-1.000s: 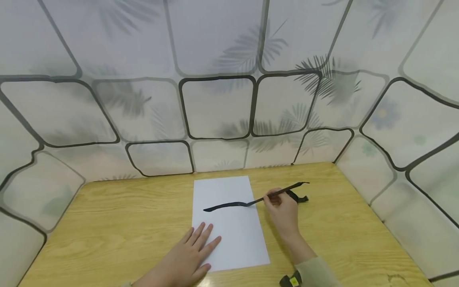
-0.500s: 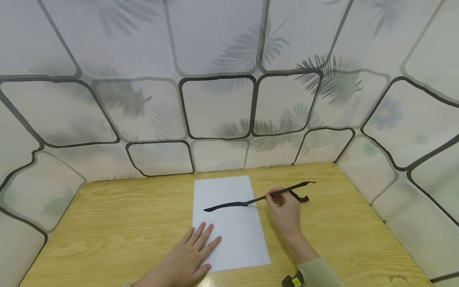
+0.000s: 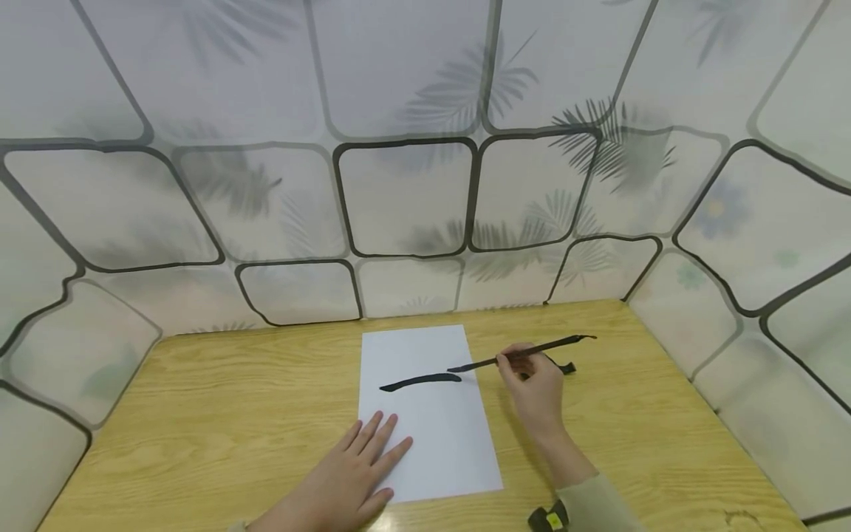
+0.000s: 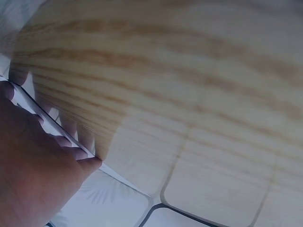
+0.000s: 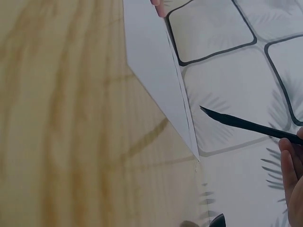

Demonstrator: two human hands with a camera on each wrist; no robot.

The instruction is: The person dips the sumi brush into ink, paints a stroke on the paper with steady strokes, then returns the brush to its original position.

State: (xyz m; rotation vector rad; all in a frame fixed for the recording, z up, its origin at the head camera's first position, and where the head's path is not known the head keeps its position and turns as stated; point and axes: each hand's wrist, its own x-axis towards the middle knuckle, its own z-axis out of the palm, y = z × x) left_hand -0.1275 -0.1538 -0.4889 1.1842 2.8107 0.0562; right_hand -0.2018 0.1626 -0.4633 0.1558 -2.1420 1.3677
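A white sheet of paper (image 3: pixel 445 436) lies on the table, bearing one thick black stroke (image 3: pixel 420 380). My left hand (image 3: pixel 349 473) rests with spread fingers on the sheet's lower left part. In my right hand (image 3: pixel 532 388) I pinch a dark calligraphy brush (image 3: pixel 545 346) by its shaft, right of the paper. The black brush tip points left, just above the stroke's right end in the head view. From the right wrist, the brush (image 5: pixel 246 125) appears lifted clear of the paper (image 5: pixel 156 80). Behind my right hand is a black object (image 3: pixel 568 368), mostly hidden.
The wood-grain table (image 3: pixel 233 414) extends on both sides of the paper. A pale patterned curtain-like wall (image 3: pixel 405 199) rises behind the table and along its sides. A black device with a yellow mark (image 3: pixel 548 519) sits by my right sleeve.
The brush tip has left the end of the black stroke and shifted slightly up and left. My right hand has moved a little to the right. My left hand stays still.
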